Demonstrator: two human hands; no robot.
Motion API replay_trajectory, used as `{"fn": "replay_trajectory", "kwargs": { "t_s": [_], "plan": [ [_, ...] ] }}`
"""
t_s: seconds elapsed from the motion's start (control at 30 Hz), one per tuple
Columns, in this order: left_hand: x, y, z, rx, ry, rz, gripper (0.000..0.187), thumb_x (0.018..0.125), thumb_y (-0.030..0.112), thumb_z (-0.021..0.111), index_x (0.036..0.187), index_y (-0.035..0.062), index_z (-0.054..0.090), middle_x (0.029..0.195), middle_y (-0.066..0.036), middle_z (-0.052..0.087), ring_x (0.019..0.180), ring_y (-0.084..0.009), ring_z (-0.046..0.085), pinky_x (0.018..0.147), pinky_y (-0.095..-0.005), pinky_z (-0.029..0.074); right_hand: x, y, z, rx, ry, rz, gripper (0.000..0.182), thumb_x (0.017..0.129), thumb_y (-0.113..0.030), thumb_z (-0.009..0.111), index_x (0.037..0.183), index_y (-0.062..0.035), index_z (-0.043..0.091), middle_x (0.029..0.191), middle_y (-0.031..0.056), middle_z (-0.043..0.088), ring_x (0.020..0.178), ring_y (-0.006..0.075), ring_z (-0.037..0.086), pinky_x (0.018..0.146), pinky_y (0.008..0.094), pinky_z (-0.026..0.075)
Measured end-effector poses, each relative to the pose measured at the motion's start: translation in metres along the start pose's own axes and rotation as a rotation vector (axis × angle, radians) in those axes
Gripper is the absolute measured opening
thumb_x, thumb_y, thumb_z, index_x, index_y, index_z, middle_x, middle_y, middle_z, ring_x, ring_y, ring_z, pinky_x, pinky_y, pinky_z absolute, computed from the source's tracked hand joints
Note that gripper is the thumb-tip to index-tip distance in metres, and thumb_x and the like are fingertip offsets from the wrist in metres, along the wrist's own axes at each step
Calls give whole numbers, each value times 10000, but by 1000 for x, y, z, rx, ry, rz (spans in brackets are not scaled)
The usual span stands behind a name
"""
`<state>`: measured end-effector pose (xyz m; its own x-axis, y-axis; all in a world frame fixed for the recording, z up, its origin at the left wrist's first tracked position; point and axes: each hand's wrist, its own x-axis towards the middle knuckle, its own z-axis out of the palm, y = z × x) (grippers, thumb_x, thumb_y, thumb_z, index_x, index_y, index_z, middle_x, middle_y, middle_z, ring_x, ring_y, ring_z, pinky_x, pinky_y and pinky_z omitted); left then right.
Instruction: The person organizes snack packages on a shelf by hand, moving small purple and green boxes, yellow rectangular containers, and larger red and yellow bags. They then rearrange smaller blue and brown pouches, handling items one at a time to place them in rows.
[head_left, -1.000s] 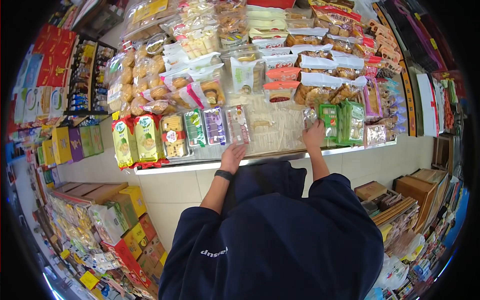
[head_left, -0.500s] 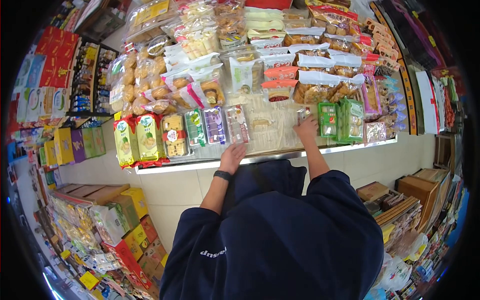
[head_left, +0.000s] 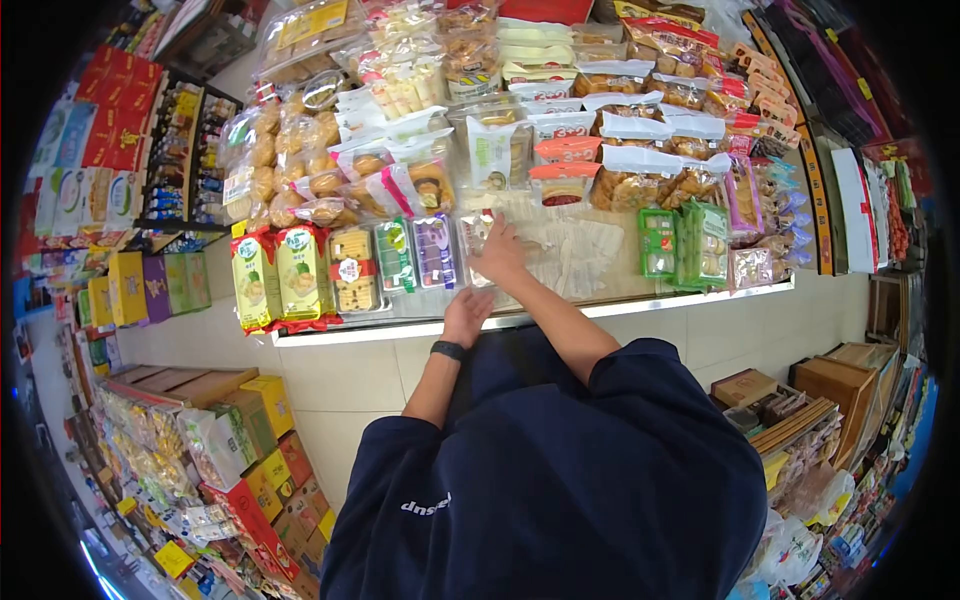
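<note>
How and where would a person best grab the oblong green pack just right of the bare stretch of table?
Probably by the long left edge of the green pack, coming from the left. That edge faces the bare stretch of table, leaving room for fingers, while other green packs crowd its right side and bagged pastries sit beyond its far end.

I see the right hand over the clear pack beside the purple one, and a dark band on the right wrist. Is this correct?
Not quite: the head view shows the dark band on the wrist of the left hand. The right hand is over the clear pack beside the purple pack, as you wrote.
</note>
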<state>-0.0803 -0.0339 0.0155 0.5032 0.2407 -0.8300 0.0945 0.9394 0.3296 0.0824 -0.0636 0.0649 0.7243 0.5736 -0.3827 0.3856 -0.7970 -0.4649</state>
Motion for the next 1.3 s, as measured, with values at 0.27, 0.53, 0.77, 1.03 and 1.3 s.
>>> {"fn": "replay_trajectory", "kwargs": {
  "t_s": [0.27,0.53,0.77,1.03,1.3],
  "plan": [
    [-3,4,-12,31,-83,-21,463,1061,273,419,1418,-22,398,1451,-215,495,1297,-316,537,1055,-389,452,4,7,11,74,-115,-45,1152,744,-406,799,1562,24,111,1331,319,441,1129,468,579,960,478,501],
    [8,15,-9,58,-137,-126,411,1049,265,490,1352,-8,437,1392,-200,539,1281,-319,541,1082,-408,446,5,36,25,205,-52,-101,885,763,-325,770,1494,-43,360,1186,287,549,1097,435,596,936,472,503],
    [14,7,-5,53,-257,-303,465,1045,361,521,1321,-7,454,1352,-190,588,1238,-317,584,1012,-394,485,-41,131,-5,421,96,59,569,767,-245,735,1245,39,611,1056,253,635,1012,419,623,911,477,509],
    [7,2,17,176,-311,-366,516,1058,360,480,1364,-52,422,1399,-200,569,1241,-304,592,972,-386,507,-60,277,-93,-181,620,285,659,759,-245,775,1317,-14,512,1230,231,543,1131,407,556,937,494,485],
    [12,-28,48,190,-315,-277,506,1063,313,452,1407,-56,410,1419,-188,558,1248,-296,591,988,-376,505,-15,289,-120,-320,392,495,1077,663,-355,854,1512,-65,259,1352,248,444,1244,449,450,958,588,438]
  ]
}}
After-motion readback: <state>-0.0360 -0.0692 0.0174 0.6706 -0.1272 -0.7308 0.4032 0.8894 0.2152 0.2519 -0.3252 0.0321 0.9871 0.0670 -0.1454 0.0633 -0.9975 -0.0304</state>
